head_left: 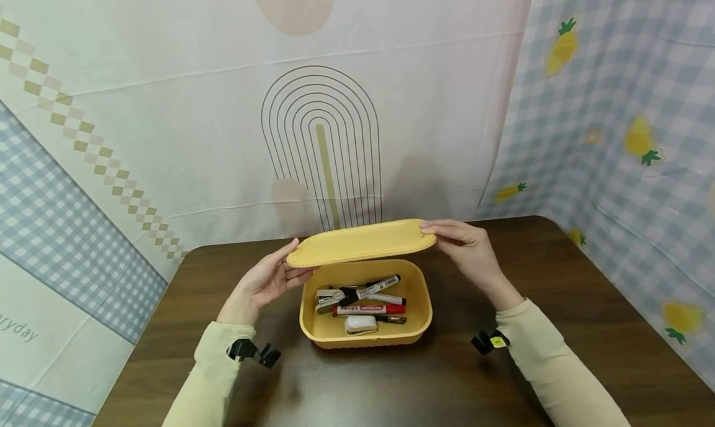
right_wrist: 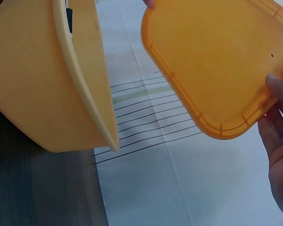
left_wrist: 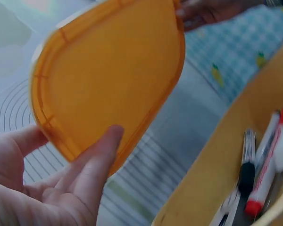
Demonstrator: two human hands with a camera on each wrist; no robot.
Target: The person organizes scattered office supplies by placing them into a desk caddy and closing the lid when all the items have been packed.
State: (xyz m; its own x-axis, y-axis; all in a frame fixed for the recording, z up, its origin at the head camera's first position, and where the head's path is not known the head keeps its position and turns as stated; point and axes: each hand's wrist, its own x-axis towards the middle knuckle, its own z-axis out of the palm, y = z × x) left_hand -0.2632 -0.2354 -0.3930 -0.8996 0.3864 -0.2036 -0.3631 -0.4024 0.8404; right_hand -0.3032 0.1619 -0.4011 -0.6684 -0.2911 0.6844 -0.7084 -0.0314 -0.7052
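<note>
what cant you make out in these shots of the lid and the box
- Print on the markers in the box: too small in the head view, blurred in the left wrist view.
- Left hand fingers under the lid: hidden by the lid in the head view.
- Right hand: mostly cut off by the right wrist view's edge.
- Box contents in the right wrist view: hidden by its wall.

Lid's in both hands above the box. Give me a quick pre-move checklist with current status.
1. Left hand holds the lid at its left end: ok.
2. Right hand holds its right end: ok.
3. Lid clear of the box rim: ok.
4. Markers lie below the rim: ok.
5. Lid level: not ok, slightly tilted.
6. Lid lined up over the box: cannot tell.
</note>
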